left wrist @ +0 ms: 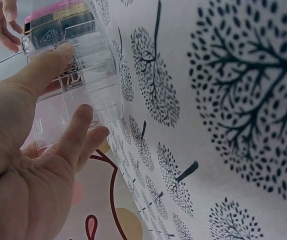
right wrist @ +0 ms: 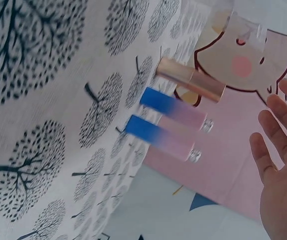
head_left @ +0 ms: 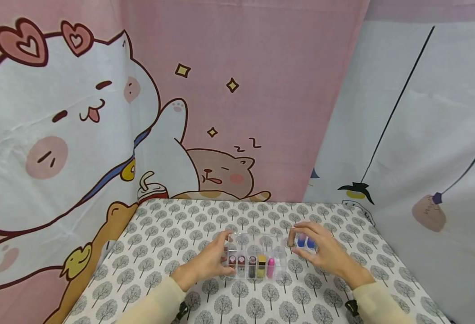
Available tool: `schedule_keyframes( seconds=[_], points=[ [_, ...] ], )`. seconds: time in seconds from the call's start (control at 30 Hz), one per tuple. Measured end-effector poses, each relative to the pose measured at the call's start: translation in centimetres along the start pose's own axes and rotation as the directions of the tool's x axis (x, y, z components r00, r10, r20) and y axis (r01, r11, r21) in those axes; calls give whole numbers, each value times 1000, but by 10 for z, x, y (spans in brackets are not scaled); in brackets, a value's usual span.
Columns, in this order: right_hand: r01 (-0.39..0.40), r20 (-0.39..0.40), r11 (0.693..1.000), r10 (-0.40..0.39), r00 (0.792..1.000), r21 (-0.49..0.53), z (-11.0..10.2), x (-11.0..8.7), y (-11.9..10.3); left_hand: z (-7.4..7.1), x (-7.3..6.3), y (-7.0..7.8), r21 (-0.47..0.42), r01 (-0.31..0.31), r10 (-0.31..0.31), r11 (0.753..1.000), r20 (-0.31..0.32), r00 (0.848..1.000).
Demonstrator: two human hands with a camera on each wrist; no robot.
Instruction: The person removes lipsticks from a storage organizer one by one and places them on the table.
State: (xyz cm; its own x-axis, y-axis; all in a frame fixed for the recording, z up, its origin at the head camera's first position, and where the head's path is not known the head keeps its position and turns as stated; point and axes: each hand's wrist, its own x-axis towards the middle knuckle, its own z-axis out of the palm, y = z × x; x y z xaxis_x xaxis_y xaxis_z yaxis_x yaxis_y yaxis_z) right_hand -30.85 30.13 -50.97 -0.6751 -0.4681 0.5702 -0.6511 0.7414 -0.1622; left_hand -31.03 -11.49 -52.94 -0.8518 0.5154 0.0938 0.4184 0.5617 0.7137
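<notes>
The clear organizer (head_left: pixel 284 262) is sited between the hands, its left end gripped by the left hand (head_left: pixel 208 261) — thumb laid along the near side, fingers around the end. Nothing is grasped by the right hand (head_left: pixel 321 247); its fingers are spread and loosely bent, held apart from the tubes near it.

Status, as judged: part-filled. Done: five items are lined up in the organizer's near row. From the left hand toward the right: two dark-red-topped tubes (head_left: pixel 242 261), a dark tube (head_left: pixel 252 266), a gold-capped bottle (head_left: pixel 261 266), a bright pink tube (head_left: pixel 271 268). Left: three upright tubes outside it, by the right hand — a rose-gold tube (head_left: pixel 291 237) nearest the organizer, then two blue-pink tubes (head_left: pixel 301 240) with sparkly tops. Labels can't be read reliably.

Surface: a white tablecloth (head_left: pixel 152 270) printed with grey trees is spread under both hands.

Room: a pink-and-white cartoon hanging (head_left: pixel 278 112) is hung beyond the hands, a big white cat drawn left, a sleeping animal ahead. A paler hanging (head_left: pixel 432 112) is set off the right hand's side.
</notes>
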Motion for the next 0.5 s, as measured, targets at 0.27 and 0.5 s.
schedule_keyframes(
  seconds=[0.27,0.5],
  points=[
    [61,25,998,-61,998,-20,4,3,-18,-1,-1,1,-16,-8,8,1000,-2,1000],
    [84,72,996,-83,994,-11,8,4,-28,-2,-2,1,-32,-12,12,999,1,1000]
  ],
)
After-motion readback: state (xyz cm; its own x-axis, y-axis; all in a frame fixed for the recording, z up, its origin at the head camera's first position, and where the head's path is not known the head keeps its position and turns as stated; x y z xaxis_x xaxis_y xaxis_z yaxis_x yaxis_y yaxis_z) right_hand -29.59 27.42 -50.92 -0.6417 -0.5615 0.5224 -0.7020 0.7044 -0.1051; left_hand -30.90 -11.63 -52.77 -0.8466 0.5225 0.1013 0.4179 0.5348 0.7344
